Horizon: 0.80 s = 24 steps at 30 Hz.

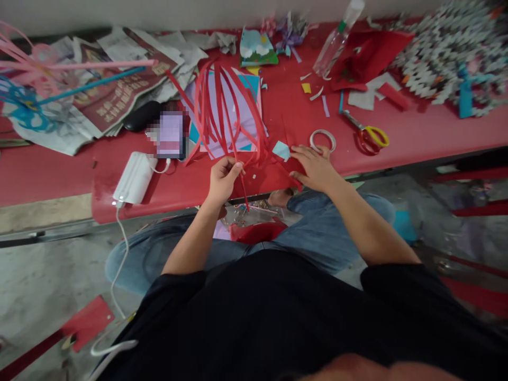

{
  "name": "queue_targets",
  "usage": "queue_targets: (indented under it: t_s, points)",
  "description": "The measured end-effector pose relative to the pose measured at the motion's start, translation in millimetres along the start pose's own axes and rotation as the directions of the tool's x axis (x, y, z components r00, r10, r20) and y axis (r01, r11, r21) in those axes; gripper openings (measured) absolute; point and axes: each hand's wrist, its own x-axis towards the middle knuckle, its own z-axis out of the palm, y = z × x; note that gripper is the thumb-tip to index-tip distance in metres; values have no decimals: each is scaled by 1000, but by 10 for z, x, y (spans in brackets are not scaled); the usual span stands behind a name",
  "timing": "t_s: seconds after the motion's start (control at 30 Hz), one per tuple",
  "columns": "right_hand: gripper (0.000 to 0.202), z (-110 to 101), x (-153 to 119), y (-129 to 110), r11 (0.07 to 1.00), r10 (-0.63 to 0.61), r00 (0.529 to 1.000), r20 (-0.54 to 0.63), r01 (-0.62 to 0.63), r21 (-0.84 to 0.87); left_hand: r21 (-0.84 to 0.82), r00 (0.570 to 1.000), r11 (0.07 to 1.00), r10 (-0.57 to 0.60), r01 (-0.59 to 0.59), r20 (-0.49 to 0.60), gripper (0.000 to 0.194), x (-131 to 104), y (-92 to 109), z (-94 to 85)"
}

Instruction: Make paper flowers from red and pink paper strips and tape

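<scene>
My left hand [224, 180] is at the table's front edge, with thumb and fingertips pinched on a thin red paper strip [244, 193] whose end hangs down. Several long red paper strips [202, 106] arch in loops over a stack of lilac and blue paper sheets [216, 124]. My right hand [317, 168] rests on the tabletop, fingers spread. Its thumb is by a red piece [291, 177] that lies near the edge. A small light blue paper piece [281, 151] is beside its fingertips, and a tape roll [323, 141] sits just beyond the hand.
Scissors [367, 132] with yellow and red handles lie at right, before a clear bottle [335, 45] and a heap of folded paper [436, 58]. Left are a white power bank [135, 177] with a cable, a phone [170, 135], a black case [143, 115] and newspapers [119, 100].
</scene>
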Motion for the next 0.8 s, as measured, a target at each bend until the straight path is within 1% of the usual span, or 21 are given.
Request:
queue_targets:
  t_s: [0.1, 0.2, 0.4, 0.47, 0.53, 0.6, 0.7, 0.73, 0.77, 0.8]
  points:
    - [74, 2, 105, 135, 996, 47, 999, 18, -49, 72, 6, 1000, 1000, -8, 8, 4, 44, 1, -21, -9]
    - [73, -3, 104, 139, 994, 77, 996, -42, -73, 83, 2, 1000, 1000, -14, 14, 6, 43, -2, -36, -18]
    - [52, 18, -196, -122, 997, 78, 978, -192, -80, -7, 16, 1000, 1000, 0, 0, 11, 40, -5, -35, -15]
    - [49, 34, -277, -141, 994, 98, 970, -223, -107, -26, 21, 1000, 1000, 12, -12, 12, 39, -3, -33, -13]
    - [48, 50, -312, -92, 990, 125, 967, -221, -136, -36, 26, 1000, 999, 22, -22, 15, 38, -1, -34, -12]
    - [50, 56, -300, -5, 981, 177, 958, -226, -190, -35, 27, 1000, 999, 21, -21, 16, 38, 1, -38, -11]
    - [52, 34, -219, 93, 956, 270, 923, -276, -290, -35, 22, 1000, 1000, 15, -15, 14, 39, 0, -43, -8]
    - [52, 19, -182, 100, 953, 278, 916, -290, -301, -39, 21, 1000, 1000, 18, -18, 15, 39, -1, -43, -7]
    - [53, 4, -145, 92, 957, 261, 921, -288, -286, -46, 22, 1000, 999, 23, -23, 15, 38, -2, -43, -6]
    - [54, -10, -109, 73, 967, 223, 937, -269, -246, -58, 22, 999, 999, 28, -28, 16, 38, -3, -44, -5]
